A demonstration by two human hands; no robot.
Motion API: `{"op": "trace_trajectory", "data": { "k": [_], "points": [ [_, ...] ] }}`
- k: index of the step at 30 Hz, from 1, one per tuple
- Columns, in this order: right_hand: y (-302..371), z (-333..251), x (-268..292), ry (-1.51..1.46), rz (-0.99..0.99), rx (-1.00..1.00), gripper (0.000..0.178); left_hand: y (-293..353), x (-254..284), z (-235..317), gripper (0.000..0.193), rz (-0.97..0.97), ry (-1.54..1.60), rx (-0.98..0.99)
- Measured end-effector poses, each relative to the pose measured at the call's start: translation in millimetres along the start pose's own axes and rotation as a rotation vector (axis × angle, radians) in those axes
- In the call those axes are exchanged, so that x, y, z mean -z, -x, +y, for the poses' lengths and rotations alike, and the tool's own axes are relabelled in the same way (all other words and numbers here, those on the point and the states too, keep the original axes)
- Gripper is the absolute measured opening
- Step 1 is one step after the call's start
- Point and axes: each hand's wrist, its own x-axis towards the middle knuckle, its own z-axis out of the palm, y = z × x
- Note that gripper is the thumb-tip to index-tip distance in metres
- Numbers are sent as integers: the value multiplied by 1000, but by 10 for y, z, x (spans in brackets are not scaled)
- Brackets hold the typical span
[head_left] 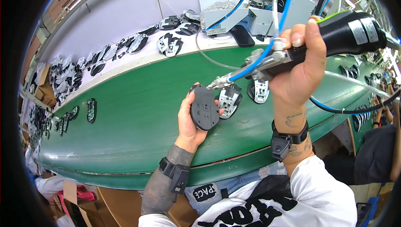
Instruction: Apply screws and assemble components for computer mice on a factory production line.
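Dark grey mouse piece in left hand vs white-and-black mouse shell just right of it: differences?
Colour: the dark grey mouse piece is nearly uniform; the mouse shell is white and black.
Pose: the grey piece is held in the left hand; the shell lies on the green surface.
Face: the grey piece looks mostly flat; the shell looks uneven, with cutouts.
Shared: elongated, rounded outline.

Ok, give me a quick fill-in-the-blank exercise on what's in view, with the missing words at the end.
1. The hand around the dark mouse-shaped part is the person's ____.
2. The other hand grips a power tool whose thick body is mostly ____.
3. The long work surface is coloured ____.
4. In the picture, the nearest white-and-black shell lies to that part's ____.

Missing words: left; black; green; right.
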Motion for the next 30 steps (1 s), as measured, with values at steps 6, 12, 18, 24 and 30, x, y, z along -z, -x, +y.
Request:
{"op": "trace_trajectory", "data": {
  "k": [6,12,18,24,30],
  "points": [
    [27,45,-55,6,-54,-4,13,29,-20,-24,45,-102,18,38],
    [13,108,5,43,-47,47,9,17,-21,-29,47,-174,35,54],
    [94,52,-44,197,-100,3,16,33,-31,7,47,-232,71,88],
    [39,9,-81,-5,-33,-20,16,-47,65,164,48,98,-133,-113],
    [216,-35,-176,174,-132,-157,25,-129,137,273,42,60,10,-242]
  ]
}}
